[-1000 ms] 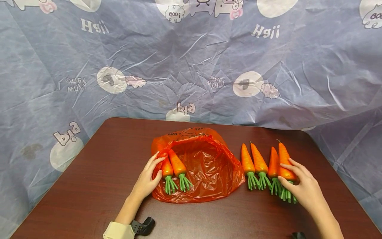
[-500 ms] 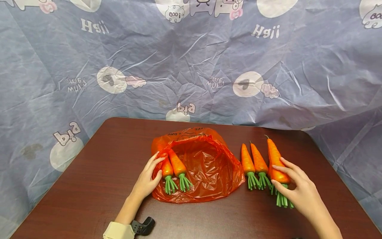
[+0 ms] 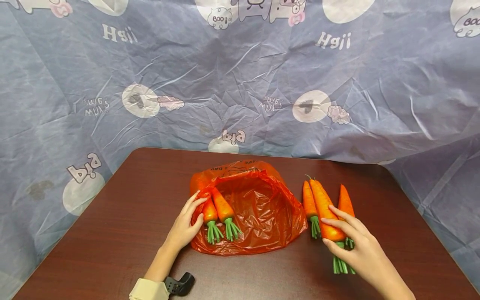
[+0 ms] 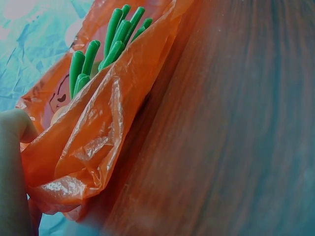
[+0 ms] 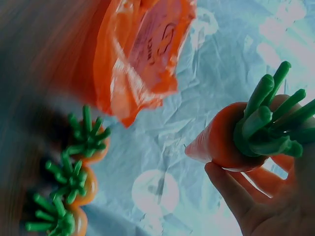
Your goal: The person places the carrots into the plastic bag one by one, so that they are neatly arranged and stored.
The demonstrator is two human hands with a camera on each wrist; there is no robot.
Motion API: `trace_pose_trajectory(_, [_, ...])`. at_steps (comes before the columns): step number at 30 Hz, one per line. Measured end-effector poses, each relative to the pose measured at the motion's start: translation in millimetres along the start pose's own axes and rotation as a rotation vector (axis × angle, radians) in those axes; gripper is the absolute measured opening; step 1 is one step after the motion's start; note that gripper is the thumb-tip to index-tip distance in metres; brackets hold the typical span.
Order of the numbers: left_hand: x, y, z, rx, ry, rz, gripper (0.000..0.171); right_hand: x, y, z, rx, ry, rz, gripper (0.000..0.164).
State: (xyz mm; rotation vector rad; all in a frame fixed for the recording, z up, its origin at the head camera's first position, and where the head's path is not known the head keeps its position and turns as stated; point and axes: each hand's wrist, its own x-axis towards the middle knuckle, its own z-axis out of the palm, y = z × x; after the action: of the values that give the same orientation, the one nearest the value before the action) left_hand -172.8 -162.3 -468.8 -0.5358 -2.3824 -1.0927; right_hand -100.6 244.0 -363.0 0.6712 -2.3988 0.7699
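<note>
My right hand (image 3: 361, 250) grips an orange carrot (image 3: 323, 208) with green stem stubs, raised over the others. In the right wrist view this carrot (image 5: 221, 137) points its tip away, fingers and thumb around its thick end. My left hand (image 3: 185, 223) pinches the left rim of a thin red plastic bag (image 3: 262, 221), whose mouth faces me. Inside the bag two carrots (image 3: 223, 204) lie side by side, stems toward the opening. The left wrist view shows their green stems (image 4: 115, 44) above the bag's edge.
Three more carrots lie in a row right of the bag: a left one (image 3: 308, 202), a right one (image 3: 345, 202), and a middle one (image 5: 81, 182) mostly covered in the head view. The dark wooden table (image 3: 131, 216) ends at a printed blue cloth (image 3: 240, 83).
My right hand has lifted the rightmost carrot and carried it left over the other carrots toward the bag. My left hand has stayed at the bag's rim.
</note>
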Motion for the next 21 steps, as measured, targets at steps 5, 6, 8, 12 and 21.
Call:
trace_pose_trajectory(5, [-0.3,0.0,0.4,0.004,0.002,-0.002,0.044,0.3,-11.5,6.3,0.026,-0.016,-0.088,0.053])
trace_pose_trajectory(6, [-0.5,0.0,0.3,0.004,0.002,-0.003,0.044,0.4,-13.6,7.6,0.027,-0.023,-0.107,0.051])
trace_pose_trajectory(8, [-0.8,-0.2,0.3,0.005,0.001,-0.005,0.044,0.7,-17.4,10.7,0.031,-0.037,-0.133,0.049])
trace_pose_trajectory(12, [-0.7,-0.2,-0.1,0.004,-0.001,-0.003,0.043,1.2,-22.2,17.0,0.028,-0.081,-0.162,0.045])
trace_pose_trajectory(21, [-0.2,-0.6,0.1,0.007,0.003,0.007,0.044,3.5,-25.3,37.9,0.080,-0.139,-0.200,0.039])
